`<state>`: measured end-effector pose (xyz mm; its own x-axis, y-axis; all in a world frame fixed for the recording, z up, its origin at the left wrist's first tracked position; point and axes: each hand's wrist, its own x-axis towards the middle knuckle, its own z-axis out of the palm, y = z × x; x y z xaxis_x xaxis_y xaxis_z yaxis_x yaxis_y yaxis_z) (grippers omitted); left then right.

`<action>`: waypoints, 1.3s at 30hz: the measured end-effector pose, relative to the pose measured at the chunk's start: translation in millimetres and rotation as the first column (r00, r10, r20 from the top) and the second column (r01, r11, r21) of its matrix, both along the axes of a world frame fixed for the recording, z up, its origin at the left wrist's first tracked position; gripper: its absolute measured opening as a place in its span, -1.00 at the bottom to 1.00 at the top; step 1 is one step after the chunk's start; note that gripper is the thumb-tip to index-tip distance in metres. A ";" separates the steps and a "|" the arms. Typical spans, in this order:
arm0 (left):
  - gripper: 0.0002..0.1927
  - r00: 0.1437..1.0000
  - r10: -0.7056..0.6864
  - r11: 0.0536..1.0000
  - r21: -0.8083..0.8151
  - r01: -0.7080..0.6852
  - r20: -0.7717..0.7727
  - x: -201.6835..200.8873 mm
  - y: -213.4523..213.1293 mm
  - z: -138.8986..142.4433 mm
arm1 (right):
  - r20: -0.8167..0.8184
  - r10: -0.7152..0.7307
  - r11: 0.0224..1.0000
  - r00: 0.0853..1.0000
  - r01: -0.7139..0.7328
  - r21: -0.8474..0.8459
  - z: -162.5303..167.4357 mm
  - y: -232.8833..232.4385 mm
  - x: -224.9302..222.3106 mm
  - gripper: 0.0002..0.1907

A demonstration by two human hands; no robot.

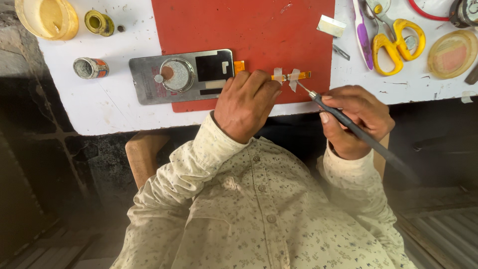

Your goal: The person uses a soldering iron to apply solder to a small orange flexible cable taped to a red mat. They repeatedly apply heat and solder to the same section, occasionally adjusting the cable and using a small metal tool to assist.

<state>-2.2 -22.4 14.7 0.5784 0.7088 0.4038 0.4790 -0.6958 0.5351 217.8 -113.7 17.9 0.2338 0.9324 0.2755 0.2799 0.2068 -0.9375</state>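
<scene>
My left hand (245, 103) rests on the red mat (259, 30), its fingers pressing down an orange flex cable (291, 76) held by two strips of white tape. My right hand (354, 119) grips a dark soldering iron (358, 130), whose metal tip touches the cable's near edge. The cable runs left to an opened phone back panel (181, 75), grey with a round coil, lying across the mat's left edge.
On the white table (99, 107) stand a yellow tub (47, 17), a small yellow-green pot (98, 22) and a small tin (89, 67). At the right lie yellow-handled scissors (398, 42), a purple tool (362, 35), a round amber lid (452, 54) and a tape scrap (331, 25).
</scene>
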 end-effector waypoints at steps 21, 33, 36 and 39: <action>-0.85 0.993 0.097 0.994 -0.061 -0.093 0.065 9.6 -1.6 -7.9 | 0.077 0.077 0.997 0.994 -0.079 0.026 -6.6 18.7 5.5 -0.86; -0.87 0.984 0.135 0.987 -0.102 -0.123 0.114 14.5 2.7 -12.7 | 0.233 -0.004 1.000 0.973 -0.001 0.022 1.9 9.9 -8.5 -0.80; -0.88 0.985 0.126 0.987 -0.113 -0.112 0.120 14.0 2.8 -12.1 | 0.291 -0.012 0.998 0.957 -0.004 0.056 2.0 13.3 -10.6 -0.78; -0.88 0.984 0.126 0.987 -0.116 -0.111 0.125 14.1 2.4 -11.7 | 0.315 0.003 0.995 0.949 -0.035 0.094 2.2 15.3 -11.7 -0.80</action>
<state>11.9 -20.0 3.0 0.4347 0.8128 0.3879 0.4754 -0.5729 0.6677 206.1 -98.4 20.1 0.1036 0.9009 0.4215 0.5518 0.3005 -0.7780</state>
